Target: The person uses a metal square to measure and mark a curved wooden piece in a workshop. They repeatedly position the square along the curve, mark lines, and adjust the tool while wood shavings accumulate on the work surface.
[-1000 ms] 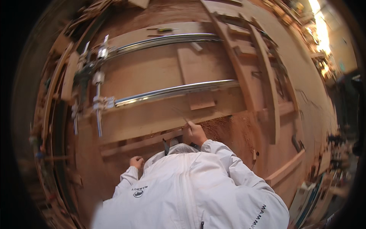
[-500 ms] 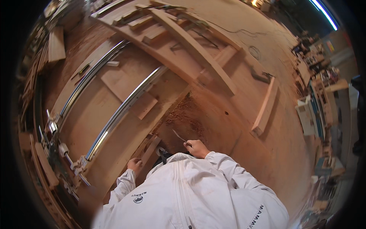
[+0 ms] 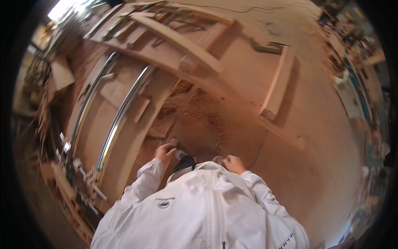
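My left hand (image 3: 165, 152) is at the near end of the wooden table, its fingers loosely bent and thumb apart. The fingertips are close to the end of a narrow wooden piece (image 3: 174, 142); whether they touch it I cannot tell. Low in front of my jacket, my right hand (image 3: 234, 164) is closed, thumb and fingers together. A pale rounded shape (image 3: 217, 159) shows beside its fingertips, too blurred to name. Anything inside that grip is hidden. Reddish sawdust (image 3: 211, 124) covers the floor ahead of both hands.
Two shiny metal rails (image 3: 120, 112) run along the wooden table (image 3: 134, 143) at left. Farther off, a long beam (image 3: 178, 43) lies across other timber. A squared timber (image 3: 275, 85) lies to the right, near a dark clamp-like tool (image 3: 267, 48). Shelves of tools (image 3: 352, 91) line the right side.
My left hand has moved forward and right, up to the narrow wood's end. My right hand has shifted right; the thin pointed thing that stuck out of it no longer shows. The view has turned.
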The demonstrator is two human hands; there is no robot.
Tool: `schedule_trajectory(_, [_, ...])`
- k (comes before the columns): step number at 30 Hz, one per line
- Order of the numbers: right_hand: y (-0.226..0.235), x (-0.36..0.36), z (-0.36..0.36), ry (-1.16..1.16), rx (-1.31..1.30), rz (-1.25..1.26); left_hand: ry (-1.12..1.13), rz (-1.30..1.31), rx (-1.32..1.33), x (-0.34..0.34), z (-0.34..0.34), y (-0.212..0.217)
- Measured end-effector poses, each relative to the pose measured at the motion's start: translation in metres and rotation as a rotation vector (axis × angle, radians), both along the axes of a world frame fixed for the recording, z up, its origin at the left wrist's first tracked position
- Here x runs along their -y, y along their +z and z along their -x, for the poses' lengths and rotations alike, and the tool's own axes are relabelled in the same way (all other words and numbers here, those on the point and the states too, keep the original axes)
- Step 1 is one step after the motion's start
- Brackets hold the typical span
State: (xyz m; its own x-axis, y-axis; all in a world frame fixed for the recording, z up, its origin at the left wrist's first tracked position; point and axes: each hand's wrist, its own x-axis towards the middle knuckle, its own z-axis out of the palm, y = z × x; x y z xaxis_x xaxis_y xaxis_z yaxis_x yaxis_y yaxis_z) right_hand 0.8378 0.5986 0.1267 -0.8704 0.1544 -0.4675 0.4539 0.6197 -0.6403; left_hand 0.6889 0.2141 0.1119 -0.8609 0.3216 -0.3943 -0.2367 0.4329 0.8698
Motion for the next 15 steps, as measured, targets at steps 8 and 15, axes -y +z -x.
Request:
schedule_trajectory(8, [-0.074, -0.106, -0.110, -0.041, 0.162, -0.121, -0.132, 0.076, -0.007, -0.108, -0.017, 0.068])
schedule_trajectory(15, [-0.145, -0.154, -0.232, -0.493, 0.493, -0.182, -0.359, 0.046, -0.306, -0.155, 0.035, 0.076])
